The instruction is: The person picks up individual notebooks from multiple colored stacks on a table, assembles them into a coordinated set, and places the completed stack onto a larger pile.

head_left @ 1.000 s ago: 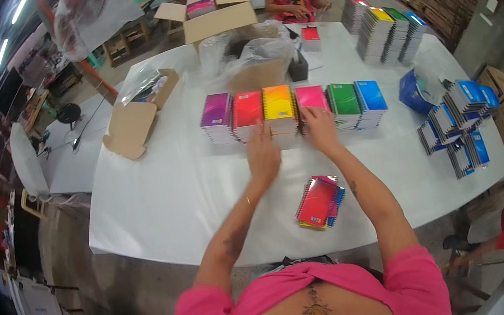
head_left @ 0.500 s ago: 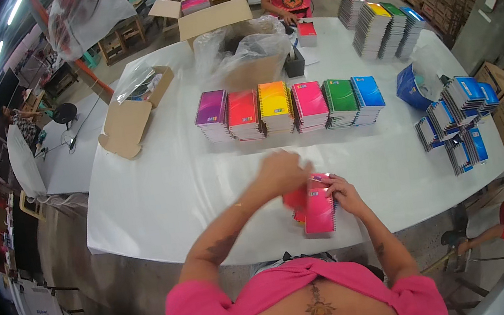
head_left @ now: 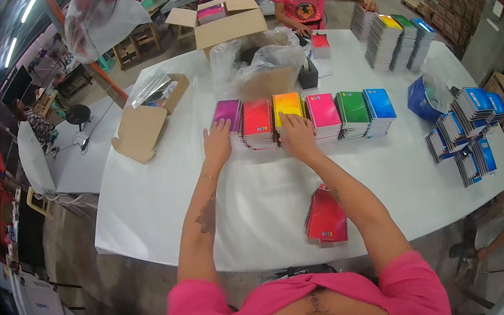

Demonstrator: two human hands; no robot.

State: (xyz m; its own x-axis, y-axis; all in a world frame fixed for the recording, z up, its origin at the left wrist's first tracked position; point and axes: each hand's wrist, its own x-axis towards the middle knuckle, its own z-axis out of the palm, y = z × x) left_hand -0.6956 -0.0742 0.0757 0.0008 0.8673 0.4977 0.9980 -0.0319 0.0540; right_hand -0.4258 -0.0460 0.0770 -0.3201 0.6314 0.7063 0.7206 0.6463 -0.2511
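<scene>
Six stacks of spiral notebooks stand in a row across the table. My left hand (head_left: 217, 141) reaches to the purple stack (head_left: 230, 110) at the row's left end, its fingers stretched over the top cover's near edge. On the yellow stack (head_left: 286, 102) rests my right hand (head_left: 297, 135), fingers spread over the top cover. Between them is a red stack (head_left: 257, 118); to the right stand pink (head_left: 323, 111), green (head_left: 352, 108) and blue (head_left: 378, 104) stacks. Close to my body, a small uneven pile topped by a red notebook (head_left: 328, 214) lies beside my right forearm.
An open carton with a plastic liner (head_left: 259, 69) stands behind the row. A flat cardboard box (head_left: 142, 131) lies left. Taller notebook stacks (head_left: 384, 42) are at the far right, near a co-worker (head_left: 304, 2). A blue basket (head_left: 422, 98) and blue notebook piles (head_left: 467, 127) sit right.
Both my hands have left the small pile near me and moved forward to the row. A red notebook now lies on top of that pile, where a pink one showed before.
</scene>
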